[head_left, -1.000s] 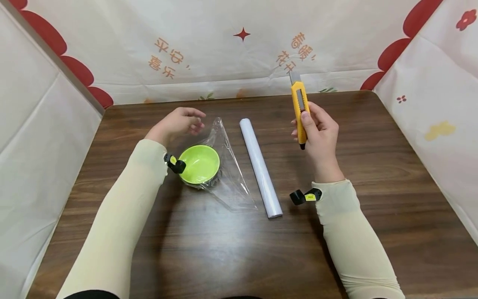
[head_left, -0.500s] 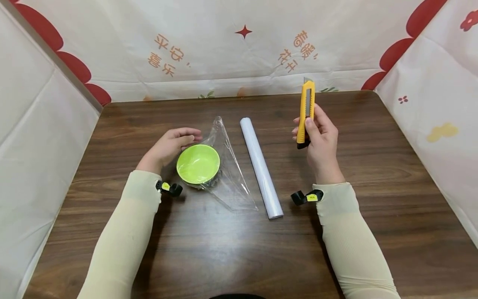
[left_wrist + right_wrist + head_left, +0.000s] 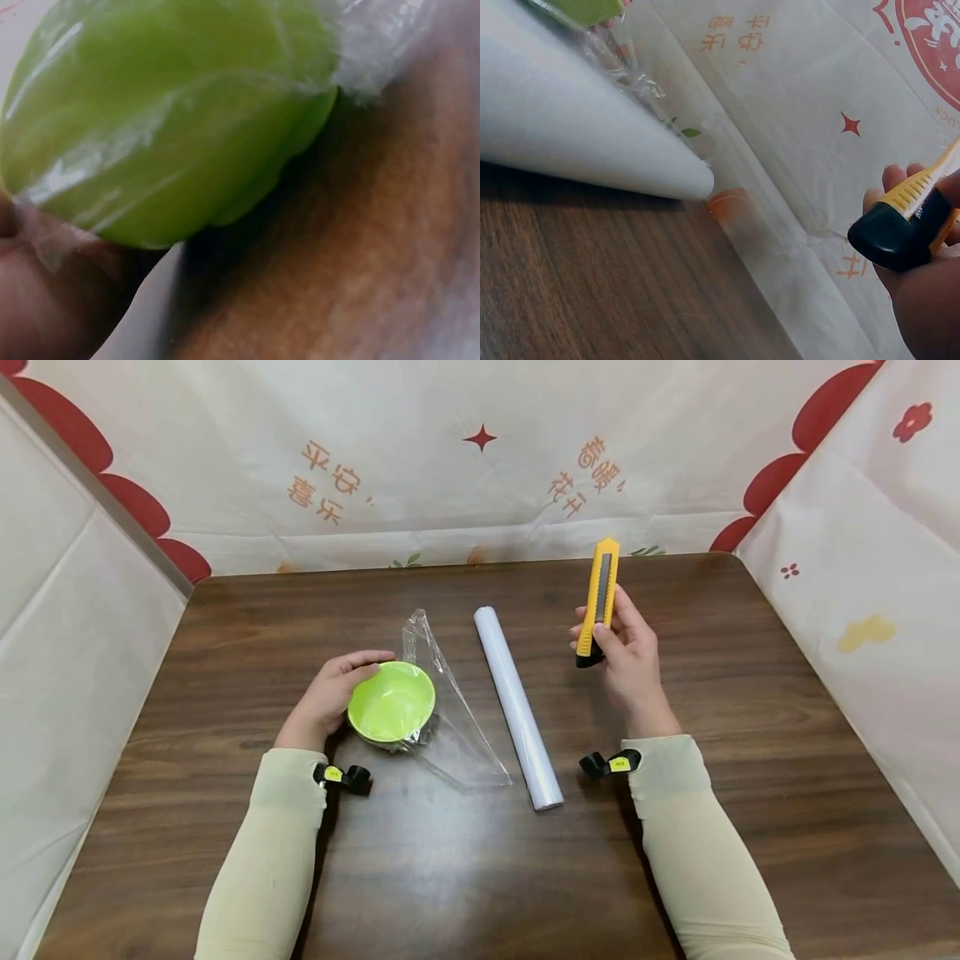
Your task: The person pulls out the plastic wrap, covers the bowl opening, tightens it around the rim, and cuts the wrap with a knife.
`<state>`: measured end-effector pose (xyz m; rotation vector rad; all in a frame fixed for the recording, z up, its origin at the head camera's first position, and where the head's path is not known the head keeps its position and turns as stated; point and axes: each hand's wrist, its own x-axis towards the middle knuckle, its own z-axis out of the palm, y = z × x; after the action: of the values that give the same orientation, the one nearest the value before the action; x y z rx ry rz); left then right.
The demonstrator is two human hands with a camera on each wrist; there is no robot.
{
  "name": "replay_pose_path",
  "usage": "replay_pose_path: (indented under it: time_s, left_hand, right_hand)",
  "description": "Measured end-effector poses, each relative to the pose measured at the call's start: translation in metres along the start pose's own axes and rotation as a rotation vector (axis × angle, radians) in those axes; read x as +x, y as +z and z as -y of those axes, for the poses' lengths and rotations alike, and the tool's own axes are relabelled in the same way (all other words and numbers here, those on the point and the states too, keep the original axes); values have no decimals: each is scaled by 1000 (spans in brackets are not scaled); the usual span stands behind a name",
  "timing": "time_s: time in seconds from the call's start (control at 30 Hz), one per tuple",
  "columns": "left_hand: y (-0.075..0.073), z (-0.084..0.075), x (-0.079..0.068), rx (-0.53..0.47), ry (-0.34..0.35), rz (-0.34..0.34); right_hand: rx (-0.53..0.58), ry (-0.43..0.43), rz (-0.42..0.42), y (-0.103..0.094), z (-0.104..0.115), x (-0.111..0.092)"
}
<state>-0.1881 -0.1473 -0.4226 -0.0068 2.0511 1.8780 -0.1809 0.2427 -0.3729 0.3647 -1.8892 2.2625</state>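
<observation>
My left hand (image 3: 327, 695) holds the far left rim of a lime-green bowl (image 3: 392, 703), thumb over the edge and fingers round the far side. Clear plastic wrap (image 3: 468, 747) covers the bowl's mouth and spreads out to its right in a loose triangular flap. Up close in the left wrist view, the wrap lies creased over the green bowl (image 3: 172, 127). On the right, above the table, my right hand (image 3: 632, 662) grips a yellow utility knife (image 3: 602, 585), thumb by its slider. No blade shows past the knife's tip. Its black end (image 3: 891, 238) faces the right wrist camera.
Between the hands a white roll of plastic wrap (image 3: 517, 706) lies slanted on the dark wood table (image 3: 450, 893). Patterned white cloth (image 3: 420, 460) hangs behind the table, with more cloth at both sides.
My left hand has come down from beyond the bowl and taken hold of its rim. The knife's blade, extended earlier, has slid back into the handle.
</observation>
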Motion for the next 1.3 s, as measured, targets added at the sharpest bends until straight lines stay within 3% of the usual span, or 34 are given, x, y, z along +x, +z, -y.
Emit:
replay_pose_path:
  time_s: [0.23,0.47,0.63,0.77,0.93,1.1,1.3]
  left_hand:
    - [4,7,-1,-70,15,-1]
    - [6,8,-1,-58,22,-15]
    - [6,7,-2,-55,25,-19]
    - [5,8,-1,-61,26,-23]
    - [5,8,-1,-62,28,-31]
    - [5,8,-1,-55,29,-34]
    - [4,8,-1,-55,28,-34]
  right_hand:
    - [57,-22,37,-2,-6,-3]
    - [50,39,-106,-5,-5,0]
    - [-37,127,-218,-10,-4,2]
    - [-117,201,-262,-14,-7,4]
    - [-359,319,-276,-19,-12,6]
    - [-664,476,-172,-23,-15,6]
    - [-845,542,-71,-23,-20,6]
